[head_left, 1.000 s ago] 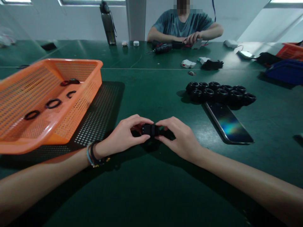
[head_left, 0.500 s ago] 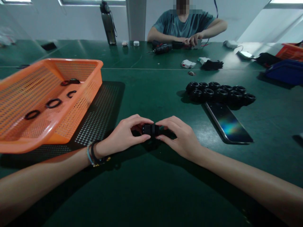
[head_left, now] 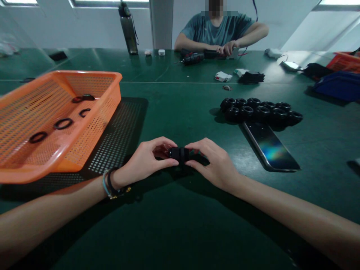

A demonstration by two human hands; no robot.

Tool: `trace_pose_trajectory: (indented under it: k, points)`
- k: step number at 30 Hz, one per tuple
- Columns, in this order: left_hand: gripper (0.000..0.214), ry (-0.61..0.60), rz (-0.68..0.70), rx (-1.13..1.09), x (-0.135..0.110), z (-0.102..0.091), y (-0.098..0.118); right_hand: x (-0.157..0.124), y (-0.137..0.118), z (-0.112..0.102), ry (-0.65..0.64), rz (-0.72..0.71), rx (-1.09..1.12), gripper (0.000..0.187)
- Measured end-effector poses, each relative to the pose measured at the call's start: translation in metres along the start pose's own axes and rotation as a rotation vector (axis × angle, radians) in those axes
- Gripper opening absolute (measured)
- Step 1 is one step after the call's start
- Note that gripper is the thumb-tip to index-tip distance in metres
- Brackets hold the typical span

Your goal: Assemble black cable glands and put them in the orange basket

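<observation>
Between my two hands is a small black cylindrical part (head_left: 179, 153) with a raised band around it, lying sideways just over the green table. My left hand (head_left: 152, 155) pinches its left end between thumb and fingers. On the other end, the thumb and fingertips of my right hand (head_left: 212, 159) are closed as well. Both ends of the part are partly covered by fingers, and its exact kind cannot be made out.
An orange perforated basket (head_left: 98, 131) holding several black rings (head_left: 63, 123) stands at left. To the right are several round black parts (head_left: 263, 112) and a phone (head_left: 271, 146). Across the table, a person (head_left: 219, 33) sits behind a power drill (head_left: 192, 58); a bottle (head_left: 129, 32) stands nearby.
The fingers of my left hand have shifted slightly left along the black part. My right hand keeps its grip at nearly the same spot.
</observation>
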State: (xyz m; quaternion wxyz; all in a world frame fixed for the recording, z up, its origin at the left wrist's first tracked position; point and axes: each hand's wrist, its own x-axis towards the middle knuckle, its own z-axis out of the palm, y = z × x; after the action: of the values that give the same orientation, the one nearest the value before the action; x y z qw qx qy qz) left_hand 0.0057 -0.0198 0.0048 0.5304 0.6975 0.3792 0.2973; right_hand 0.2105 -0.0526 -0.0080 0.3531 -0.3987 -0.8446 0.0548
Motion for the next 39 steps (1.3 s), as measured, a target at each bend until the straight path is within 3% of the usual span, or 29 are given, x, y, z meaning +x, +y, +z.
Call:
trace_pose_trajectory:
  k: [39]
  points:
    - [0.024,-0.022,0.032,0.069,-0.0002,-0.0008,0.0012,-0.0008,-0.0008,-0.0023,-0.034,0.070,0.028,0.017]
